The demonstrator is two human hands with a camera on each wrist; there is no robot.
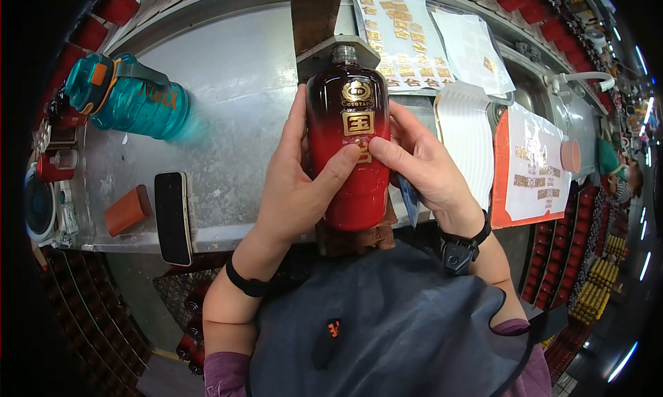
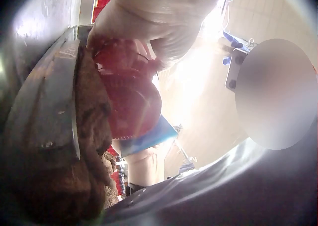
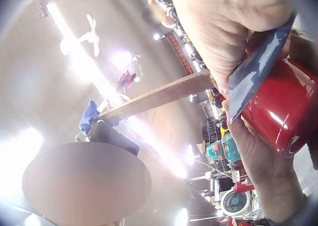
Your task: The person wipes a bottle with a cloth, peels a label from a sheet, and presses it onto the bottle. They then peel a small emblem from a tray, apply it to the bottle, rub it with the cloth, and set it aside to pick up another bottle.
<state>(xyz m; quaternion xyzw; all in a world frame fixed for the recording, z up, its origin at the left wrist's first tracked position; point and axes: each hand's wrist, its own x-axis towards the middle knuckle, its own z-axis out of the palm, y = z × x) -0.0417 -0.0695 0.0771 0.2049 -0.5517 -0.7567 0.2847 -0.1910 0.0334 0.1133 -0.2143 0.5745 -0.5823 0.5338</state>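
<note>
A glass bottle (image 1: 349, 204), black at the neck and fading to red, lies with its neck away from me on a brown cloth (image 1: 359, 241). Gold emblem and character stickers run down its face. My left hand (image 1: 293, 179) grips its left side, thumb on the lowest gold character sticker (image 1: 363, 153). From the other side my right hand (image 1: 431, 169) presses its thumb at the same sticker. Tucked in the right hand's curled fingers is a flat blue piece (image 3: 258, 72) with a worn surface, beside the bottle's red base (image 3: 285, 104).
Beyond the bottle's neck stands a brown post (image 1: 314, 17) with a metal plate. Sheets of gold stickers (image 1: 400, 34) lie at the back right, an orange-backed sheet (image 1: 501, 169) further right. Left are a teal water bottle (image 1: 141, 100), a phone (image 1: 172, 217) and a brown case (image 1: 128, 211).
</note>
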